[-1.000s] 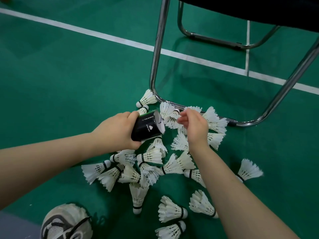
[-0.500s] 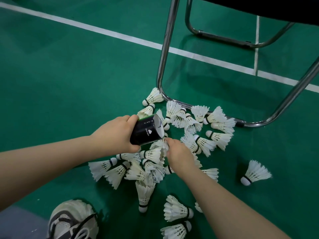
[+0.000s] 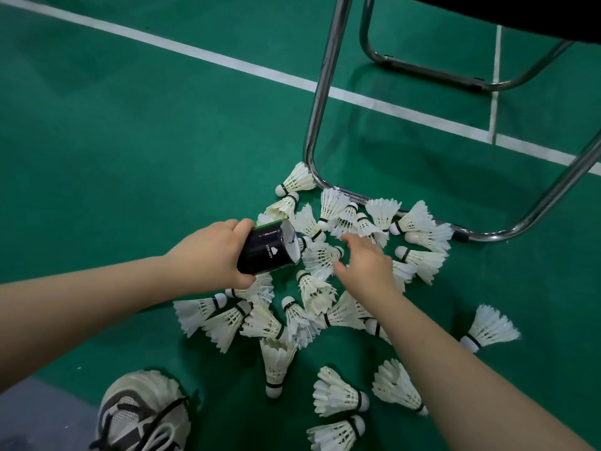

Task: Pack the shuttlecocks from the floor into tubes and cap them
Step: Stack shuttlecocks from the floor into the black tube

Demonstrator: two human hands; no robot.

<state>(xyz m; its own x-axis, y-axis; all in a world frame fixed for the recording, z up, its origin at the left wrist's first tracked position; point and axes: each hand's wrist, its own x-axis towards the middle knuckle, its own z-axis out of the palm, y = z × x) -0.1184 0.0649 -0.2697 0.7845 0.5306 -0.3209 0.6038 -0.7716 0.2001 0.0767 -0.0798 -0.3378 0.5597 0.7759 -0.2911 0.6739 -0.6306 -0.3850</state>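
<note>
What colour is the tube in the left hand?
The tube is black with small white print; the head view shows it.

- A green sports-court floor [image 3: 130, 141] fills the view and has a slight sheen.
- A broad white painted line [image 3: 201, 55] crosses it diagonally from upper left to the right edge. A thinner white line [image 3: 496, 83] meets it from above, near the right.
- A chrome tubular chair frame [image 3: 320, 102] comes down from the top centre, bends at the floor, runs right along it and rises at the right edge. A second chrome loop [image 3: 422, 71] rests on the floor further back.
- The dark chair seat [image 3: 520, 14] sits along the top right edge.
- A cream and grey trainer [image 3: 143, 415] with dark and pale laces sits at the bottom left, cut off by the edge.
</note>
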